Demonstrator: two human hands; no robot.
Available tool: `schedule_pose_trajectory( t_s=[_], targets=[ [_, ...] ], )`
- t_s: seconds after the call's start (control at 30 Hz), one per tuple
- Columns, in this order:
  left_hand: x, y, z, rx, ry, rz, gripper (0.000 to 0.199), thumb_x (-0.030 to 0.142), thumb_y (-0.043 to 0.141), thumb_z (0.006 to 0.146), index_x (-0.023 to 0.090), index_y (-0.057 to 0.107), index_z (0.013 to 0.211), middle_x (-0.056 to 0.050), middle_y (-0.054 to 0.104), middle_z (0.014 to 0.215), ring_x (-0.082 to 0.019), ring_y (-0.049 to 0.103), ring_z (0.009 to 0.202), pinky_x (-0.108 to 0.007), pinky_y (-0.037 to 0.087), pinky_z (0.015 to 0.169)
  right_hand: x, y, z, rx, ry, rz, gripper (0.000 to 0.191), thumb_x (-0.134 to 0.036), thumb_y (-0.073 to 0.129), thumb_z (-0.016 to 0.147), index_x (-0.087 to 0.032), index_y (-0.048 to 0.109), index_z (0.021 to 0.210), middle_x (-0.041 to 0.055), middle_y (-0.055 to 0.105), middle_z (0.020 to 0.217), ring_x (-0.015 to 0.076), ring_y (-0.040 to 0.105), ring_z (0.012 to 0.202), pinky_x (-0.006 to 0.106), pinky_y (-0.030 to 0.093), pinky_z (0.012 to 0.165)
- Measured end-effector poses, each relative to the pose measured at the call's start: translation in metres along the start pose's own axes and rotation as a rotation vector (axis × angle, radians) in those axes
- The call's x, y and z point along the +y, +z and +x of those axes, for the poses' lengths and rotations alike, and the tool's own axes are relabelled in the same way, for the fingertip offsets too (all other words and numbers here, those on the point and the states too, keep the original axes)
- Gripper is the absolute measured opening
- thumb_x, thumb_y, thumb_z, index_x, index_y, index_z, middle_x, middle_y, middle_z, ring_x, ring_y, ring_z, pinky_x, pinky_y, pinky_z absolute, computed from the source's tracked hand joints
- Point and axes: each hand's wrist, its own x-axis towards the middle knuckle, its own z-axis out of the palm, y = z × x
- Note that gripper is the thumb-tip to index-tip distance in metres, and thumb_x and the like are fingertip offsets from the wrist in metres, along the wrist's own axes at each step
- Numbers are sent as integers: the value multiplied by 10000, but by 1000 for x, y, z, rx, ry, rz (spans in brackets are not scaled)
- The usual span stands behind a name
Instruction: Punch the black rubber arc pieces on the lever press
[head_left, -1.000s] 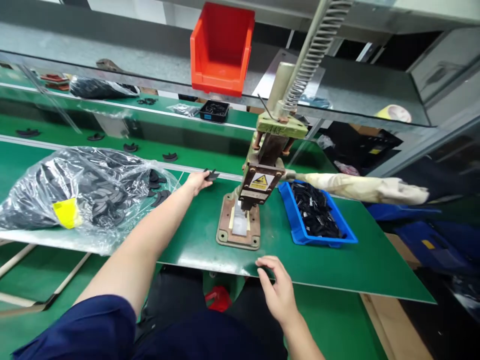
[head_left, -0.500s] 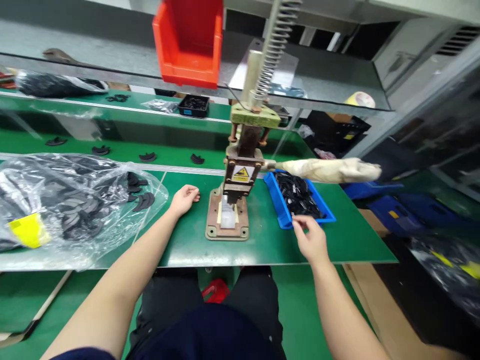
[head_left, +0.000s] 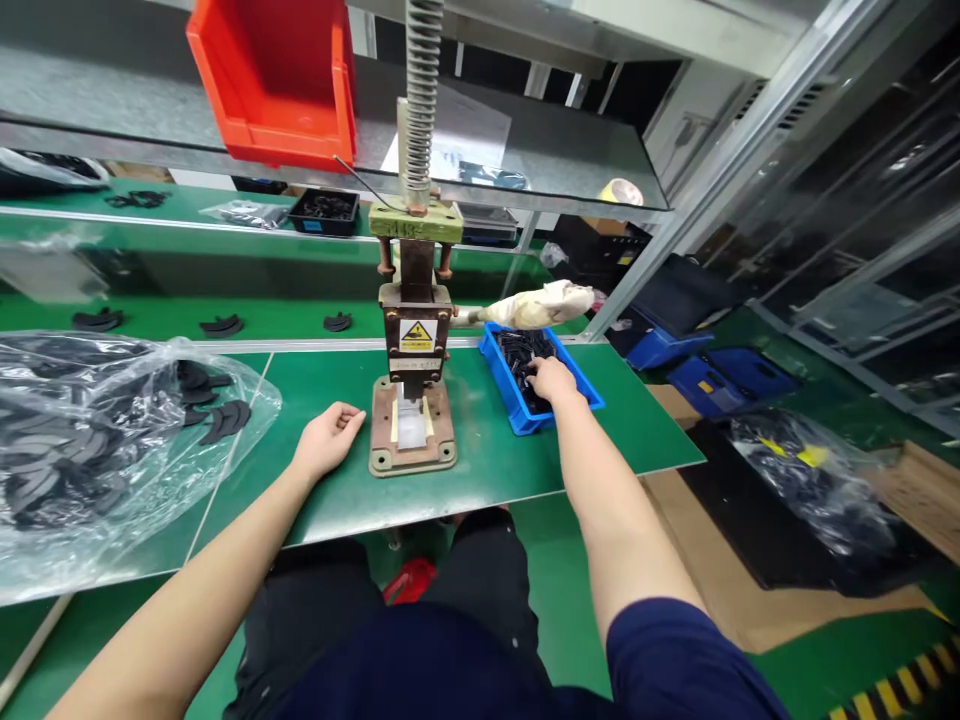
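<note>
My right hand reaches into a blue bin heaped with small black parts. Its fingertips are drawn together among those parts, and what they grip is hidden. On the green table my left hand rests with curled fingers, left of a hand press; nothing shows in it. Under the ram, a pale translucent block sits on the press's rusty base. The press's cloth-wrapped lever sticks out to the right, above the bin's back edge.
A clear plastic bag of curved black pieces lies at the left. Several similar pieces are spaced along the green strip behind. Overhead, a red bin stands on the shelf. A metal post rises at the right.
My right hand has moved from the blue bin's front edge to in among the black parts. The view has turned right. My left hand stays on the table, left of the press.
</note>
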Motion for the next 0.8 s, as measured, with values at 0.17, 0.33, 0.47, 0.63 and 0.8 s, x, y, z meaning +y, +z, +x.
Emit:
schedule_pose_trajectory(
  t_s=[0.17, 0.33, 0.47, 0.63, 0.8],
  targets=[
    [0, 0, 0, -3, 22, 1, 407, 643, 659, 879, 241, 679, 939, -31, 731, 809, -218, 682, 759, -327, 543, 769, -6, -1, -3, 14, 11, -2, 450, -484, 658, 982, -191, 627, 1323, 98, 655, 1362, 218, 661, 1211, 467, 607, 1044],
    [-4, 1, 2, -10, 30, -52, 373, 602, 675, 891, 233, 667, 943, -31, 719, 806, -216, 675, 764, -330, 540, 775, -6, -16, -28, 156, -35, 113, 420, -488, 656, 982, -180, 647, 1268, 84, 685, 1281, 200, 676, 1151, 450, 608, 1019],
    [-4, 0, 1, 23, 22, -148, 374, 579, 709, 877, 216, 668, 958, -37, 711, 814, -208, 674, 778, -329, 548, 794, -22, -22, -76, 345, -168, 283, 284, -437, 642, 985, -178, 691, 1092, 81, 734, 1035, 193, 683, 970, 429, 589, 965],
    [22, 3, -36, 105, 61, -269, 361, 524, 711, 922, 197, 663, 1069, -38, 708, 903, -175, 671, 786, -304, 556, 754, -66, 8, -168, 448, -492, 558, 206, -430, 724, 928, -231, 708, 981, 52, 746, 966, 201, 683, 925, 415, 585, 897],
    [73, 8, -101, -61, 385, -288, 234, 365, 730, 965, 217, 692, 1142, -59, 736, 1011, -171, 705, 867, -319, 588, 811, -110, 44, -233, 396, -680, 803, 166, -280, 777, 892, -257, 706, 1040, 31, 755, 942, 186, 701, 895, 394, 596, 830]
  ],
)
